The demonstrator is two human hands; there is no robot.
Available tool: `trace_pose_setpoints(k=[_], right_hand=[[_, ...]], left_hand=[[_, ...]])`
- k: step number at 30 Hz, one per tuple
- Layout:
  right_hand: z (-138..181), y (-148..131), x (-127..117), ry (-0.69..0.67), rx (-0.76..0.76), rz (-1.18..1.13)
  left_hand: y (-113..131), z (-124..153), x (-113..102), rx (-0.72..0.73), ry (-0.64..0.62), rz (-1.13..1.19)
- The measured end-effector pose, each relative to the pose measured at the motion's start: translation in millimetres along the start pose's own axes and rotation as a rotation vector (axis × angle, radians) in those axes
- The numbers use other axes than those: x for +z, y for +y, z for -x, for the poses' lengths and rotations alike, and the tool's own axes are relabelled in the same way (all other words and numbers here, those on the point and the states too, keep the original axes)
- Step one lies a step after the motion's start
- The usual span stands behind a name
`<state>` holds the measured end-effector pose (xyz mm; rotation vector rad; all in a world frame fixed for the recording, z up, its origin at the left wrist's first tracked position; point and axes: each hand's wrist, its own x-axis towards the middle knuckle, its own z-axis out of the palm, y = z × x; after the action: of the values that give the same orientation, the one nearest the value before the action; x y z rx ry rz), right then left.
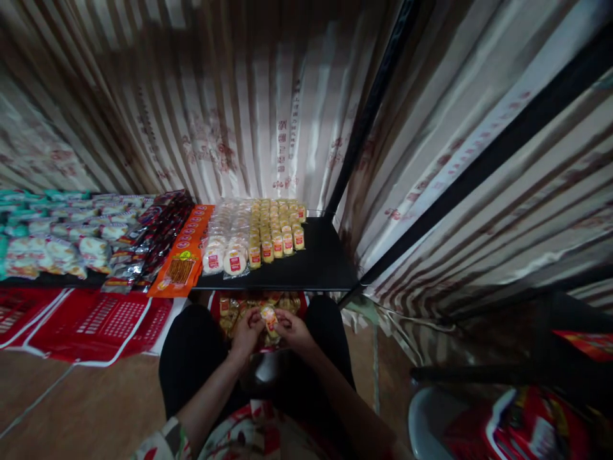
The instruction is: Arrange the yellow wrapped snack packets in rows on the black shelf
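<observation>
Both my hands meet between my knees, pinched on one small wrapped snack packet (269, 317) with a yellow and red label. My left hand (247, 333) grips its left side and my right hand (293, 329) its right side, fingers curled. Just beyond them lies a pile of similar yellow packets (239, 306) on the floor. On the low black shelf (316, 262) ahead stand rows of the same small packets (278, 225), beside round white wrapped cakes (224, 250).
Orange packets (184, 255), dark red-black packets (156, 233) and white-green packs (52, 236) fill the shelf leftward. Red printed sheets (96, 322) hang below. Striped curtains (230, 115) close the back and right. A white stool (426, 418) with a red bag (531, 425) stands at right.
</observation>
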<state>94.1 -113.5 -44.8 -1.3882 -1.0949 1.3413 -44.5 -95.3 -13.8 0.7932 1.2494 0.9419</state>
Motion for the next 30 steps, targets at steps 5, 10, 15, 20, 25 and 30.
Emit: trace_pose_setpoints(k=[5, 10, 15, 20, 25, 30], right_hand=[[5.0, -4.8, -5.0, 0.031, -0.019, -0.018], [9.8, 3.0, -6.3, 0.020, -0.004, -0.055], [11.4, 4.8, -9.1, 0.011, 0.019, -0.073], [5.6, -8.3, -21.8, 0.038, -0.052, -0.111], [-6.7, -29.2, -45.5, 0.081, -0.110, -0.154], [-31.9, -54.6, -77.8, 0.248, -0.146, -0.116]], left_hand=[[10.3, 3.5, 7.8, 0.108, 0.000, -0.154], [5.7, 6.2, 11.0, 0.149, 0.030, -0.228], [1.9, 3.7, 16.2, 0.151, -0.007, -0.229], [10.8, -8.6, 29.8, 0.223, -0.036, -0.306], [31.1, -24.5, 54.4, 0.284, -0.118, -0.360], [57.8, -40.4, 93.2, 0.346, -0.133, -0.322]])
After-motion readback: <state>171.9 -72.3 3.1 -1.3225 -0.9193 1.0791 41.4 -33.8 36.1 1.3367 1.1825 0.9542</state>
